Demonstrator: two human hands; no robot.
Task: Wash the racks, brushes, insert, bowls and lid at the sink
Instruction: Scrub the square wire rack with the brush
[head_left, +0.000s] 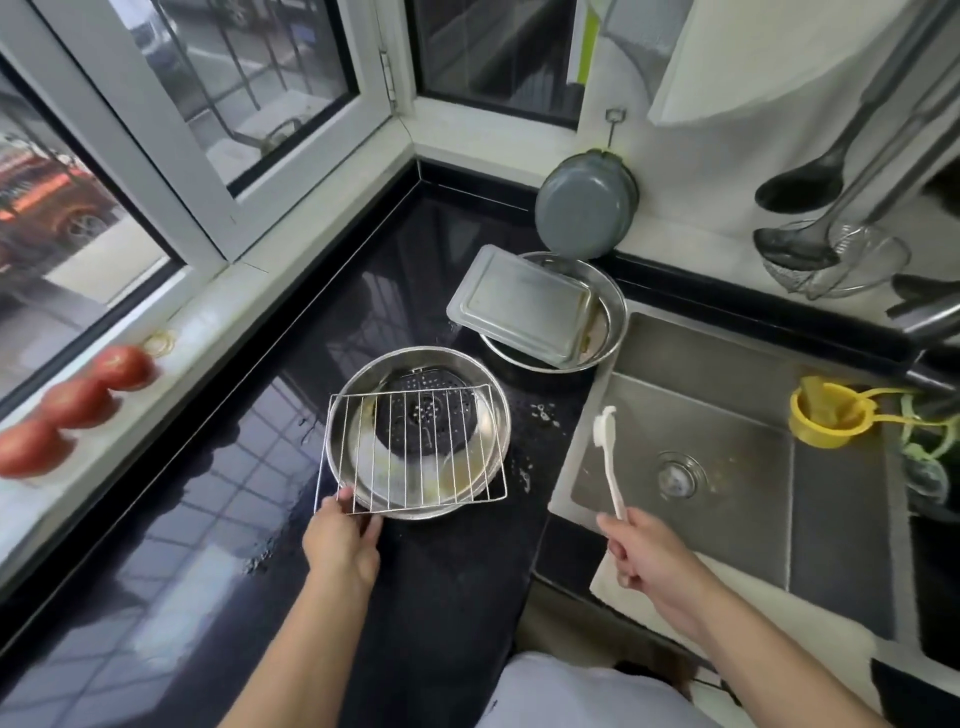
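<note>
A wire rack (415, 447) lies across a steel bowl (496, 410) on the black counter, with a dark perforated insert (423, 410) inside the bowl beneath it. My left hand (343, 540) grips the rack's near left corner. My right hand (649, 556) holds a white brush (609, 457) by its handle, bristle end up, over the left edge of the sink (727, 415). Behind, a rectangular steel lid (524, 301) leans in a second steel bowl (610, 332).
Three tomatoes (78, 400) sit on the window sill at left. A grey pan (582, 208) hangs on the wall above the far bowl. Ladles and a strainer (810, 244) hang at right. A yellow strainer (826, 415) rests across the sink's right side.
</note>
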